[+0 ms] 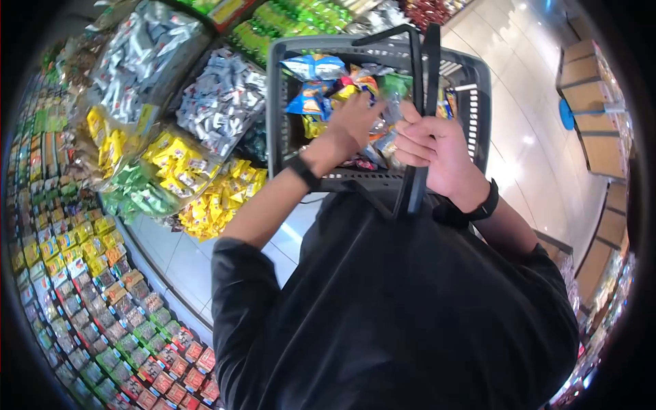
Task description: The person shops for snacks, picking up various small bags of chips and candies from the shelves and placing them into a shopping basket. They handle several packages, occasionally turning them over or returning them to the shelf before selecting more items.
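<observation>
A dark grey shopping basket (275,113) with perforated sides is in front of my body, holding several snack packets. My right hand (437,154) is closed around the basket's black handle (432,68), above the right half of the basket. Down inside the basket, my left hand (352,126) lies over the packets with its fingers apart. A blue packet (311,98) and a blue-and-white packet (314,67) are left of its fingers. A yellow-and-red packet (365,83) is just beyond the fingertips, which partly cover it. A green packet (395,85) lies between the two hands.
On the left, bins hold yellow packets (219,201), silver-white packets (222,96) and pale blue packets (147,48). Green packets (294,27) are behind the basket. Shelves of boxed goods (113,321) curve along the lower left. Tiled floor (519,137) and wooden shelving (601,116) are at right.
</observation>
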`<state>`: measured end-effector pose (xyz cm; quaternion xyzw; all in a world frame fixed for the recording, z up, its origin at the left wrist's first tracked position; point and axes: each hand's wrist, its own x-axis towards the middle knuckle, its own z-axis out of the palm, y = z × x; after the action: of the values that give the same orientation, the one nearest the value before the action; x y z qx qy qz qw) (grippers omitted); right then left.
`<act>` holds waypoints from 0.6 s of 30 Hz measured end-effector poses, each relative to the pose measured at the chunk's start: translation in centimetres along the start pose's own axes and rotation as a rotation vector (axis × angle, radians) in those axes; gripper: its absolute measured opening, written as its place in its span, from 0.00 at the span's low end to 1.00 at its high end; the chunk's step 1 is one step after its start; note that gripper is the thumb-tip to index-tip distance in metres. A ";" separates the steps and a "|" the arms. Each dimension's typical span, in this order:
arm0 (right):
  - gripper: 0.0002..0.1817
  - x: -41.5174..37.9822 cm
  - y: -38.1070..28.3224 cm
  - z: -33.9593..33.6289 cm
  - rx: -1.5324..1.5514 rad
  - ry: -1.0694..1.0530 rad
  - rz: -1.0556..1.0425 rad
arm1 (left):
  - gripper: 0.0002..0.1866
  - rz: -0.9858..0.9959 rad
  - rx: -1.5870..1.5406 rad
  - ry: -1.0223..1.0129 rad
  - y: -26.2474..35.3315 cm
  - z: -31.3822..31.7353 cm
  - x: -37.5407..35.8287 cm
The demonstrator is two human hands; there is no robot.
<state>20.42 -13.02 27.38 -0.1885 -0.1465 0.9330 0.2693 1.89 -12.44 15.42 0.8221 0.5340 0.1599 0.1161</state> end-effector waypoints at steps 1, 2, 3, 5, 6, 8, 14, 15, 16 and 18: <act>0.11 0.0 0.0 0.0 -0.005 0.016 0.000 | 0.24 -0.018 0.019 -0.085 -0.7 1.2 0.2; 0.11 0.1 0.1 0.0 -0.006 0.029 0.004 | 0.22 -0.006 0.048 -0.043 -0.9 1.8 0.3; 0.11 0.2 0.2 -0.2 -0.026 0.011 0.003 | 0.20 0.020 0.066 -0.020 -1.2 2.5 0.3; 0.12 0.6 0.1 0.2 -0.011 0.035 0.009 | 0.17 0.072 0.124 -0.017 -1.6 2.5 0.8; 0.13 0.6 0.1 0.2 0.003 0.054 0.010 | 0.15 0.095 0.159 -0.041 -1.7 2.4 0.9; 0.13 0.4 0.0 0.2 -0.012 0.055 0.017 | 0.14 0.102 0.147 -0.034 -2.4 1.7 1.3; 0.14 0.2 -0.4 0.3 -0.031 0.043 0.009 | 0.16 0.027 0.075 -0.059 -2.2 1.0 2.6; 0.14 0.1 -0.4 -0.1 -0.026 -0.001 0.008 | 0.16 0.064 0.066 -0.038 -2.2 1.0 2.7; 0.14 0.1 -0.3 -0.5 0.000 -0.026 0.008 | 0.16 0.013 0.034 -0.027 -2.0 1.0 2.6; 0.14 -0.1 -0.4 -0.5 0.000 0.015 -0.006 | 0.15 -0.003 -0.070 0.072 -1.8 -0.4 2.5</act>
<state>20.91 -12.65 27.10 -0.1949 -0.1452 0.9308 0.2731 1.13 -9.42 15.50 0.8105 0.5331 0.2075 0.1256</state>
